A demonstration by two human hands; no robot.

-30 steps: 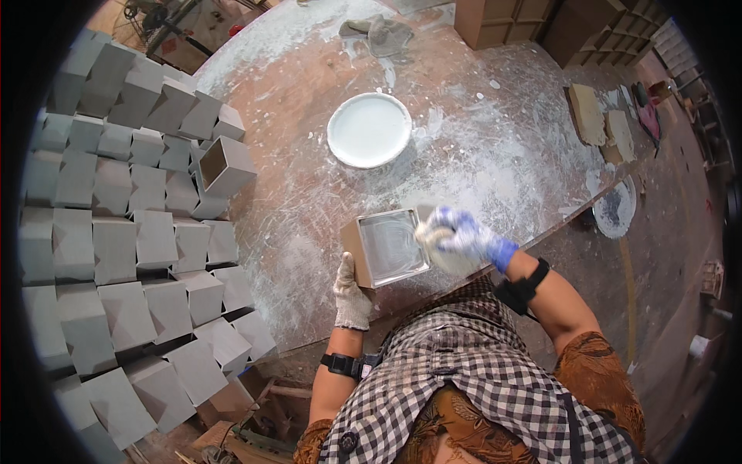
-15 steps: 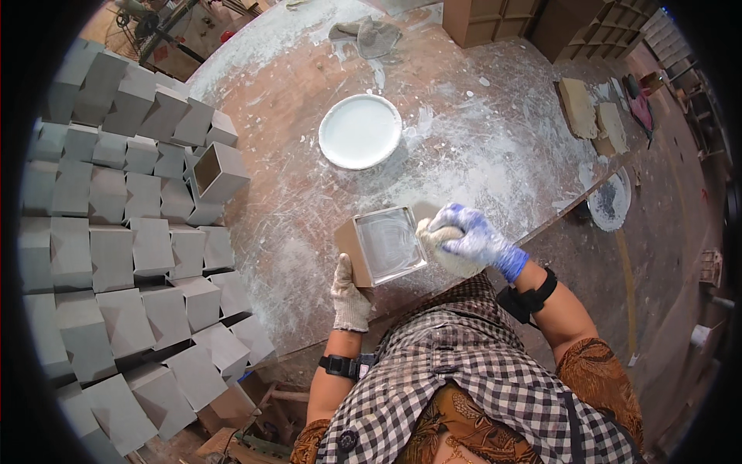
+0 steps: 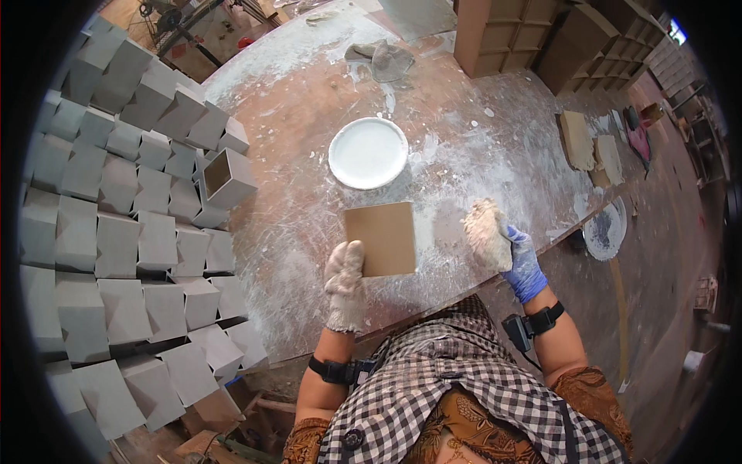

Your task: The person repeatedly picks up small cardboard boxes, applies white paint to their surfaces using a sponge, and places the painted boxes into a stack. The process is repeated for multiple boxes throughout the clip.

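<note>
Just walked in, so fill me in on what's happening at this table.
One person is working with both gloved hands. The left hand grips a brown box by its left edge, a plain face turned toward the camera. The right hand holds a shaggy cream pad off to the right, apart from the box. Just beyond the box, a round tub of white material sits on the smeared table. Grey boxes are stacked at left.

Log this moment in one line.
left hand: holding brown box, plain side showing | right hand: gripping fluffy pad, clear of box | white dish: on table, beyond box
</note>
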